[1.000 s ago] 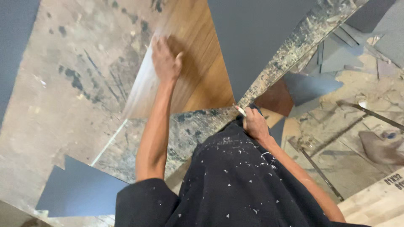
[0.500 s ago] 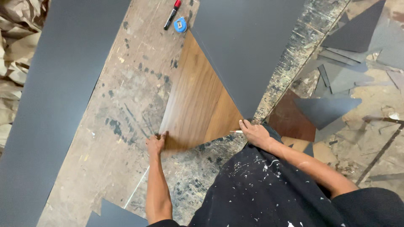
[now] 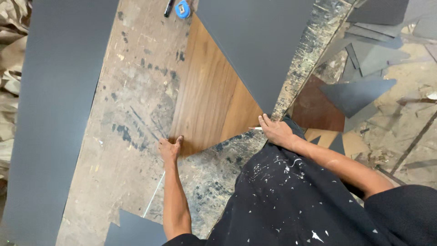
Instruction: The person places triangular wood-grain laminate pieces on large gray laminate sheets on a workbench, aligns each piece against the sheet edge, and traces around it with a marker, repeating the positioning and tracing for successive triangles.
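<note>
A brown wood-grain laminate sheet lies flat on a stained workbench. My left hand grips its near left corner, fingers over the edge. My right hand rests on the sheet's near right corner at the bench edge, with a thin pale object, perhaps a pencil or blade, poking out from its fingers. A large dark grey sheet overlaps the wood-grain sheet's right side.
Another long grey sheet covers the bench's left side. A blue tape measure and a dark marker lie at the far end. Grey and brown offcuts litter the floor to the right. A grey scrap sits near me.
The view has tilted down. My left hand slid from the middle of the wood-grain sheet's left edge to its near left corner. My right hand stayed at the near right corner.
</note>
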The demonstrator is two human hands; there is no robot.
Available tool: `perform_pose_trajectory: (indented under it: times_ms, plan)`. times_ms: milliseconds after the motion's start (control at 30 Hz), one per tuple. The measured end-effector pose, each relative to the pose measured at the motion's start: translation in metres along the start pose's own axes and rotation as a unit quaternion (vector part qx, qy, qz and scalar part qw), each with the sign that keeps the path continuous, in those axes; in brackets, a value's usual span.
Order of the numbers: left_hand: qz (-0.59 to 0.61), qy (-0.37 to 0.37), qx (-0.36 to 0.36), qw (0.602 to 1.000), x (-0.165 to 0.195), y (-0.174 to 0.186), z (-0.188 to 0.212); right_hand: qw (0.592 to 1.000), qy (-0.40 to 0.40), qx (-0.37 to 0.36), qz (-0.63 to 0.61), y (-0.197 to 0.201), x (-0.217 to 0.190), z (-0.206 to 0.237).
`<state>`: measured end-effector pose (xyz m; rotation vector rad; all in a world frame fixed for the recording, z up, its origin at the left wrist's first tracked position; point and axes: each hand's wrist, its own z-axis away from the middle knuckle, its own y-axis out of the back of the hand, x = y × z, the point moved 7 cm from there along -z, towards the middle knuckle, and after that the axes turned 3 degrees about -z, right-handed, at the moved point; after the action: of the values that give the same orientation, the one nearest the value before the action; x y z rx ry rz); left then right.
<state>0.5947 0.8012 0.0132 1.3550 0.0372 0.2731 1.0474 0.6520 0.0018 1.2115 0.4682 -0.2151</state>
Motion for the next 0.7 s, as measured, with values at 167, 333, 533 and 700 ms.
perform_pose_trajectory:
  times_ms: [167,333,533,700]
  plan:
    - [0.028,0.003,-0.023,0.999,0.003,-0.005,-0.004,1.000,0.009,0.000,-0.004,-0.011,-0.005,0.008]
    - [-0.011,-0.042,0.010,0.999,0.007,-0.001,-0.007,0.997,-0.040,-0.010,0.064,-0.031,-0.013,0.012]
    - [0.004,-0.007,-0.062,0.998,-0.006,-0.010,-0.013,0.997,-0.070,-0.033,0.028,-0.042,-0.021,0.018]
    - [0.001,-0.055,-0.132,0.990,-0.019,0.004,-0.028,0.994,-0.067,0.083,0.018,-0.009,-0.018,0.016]
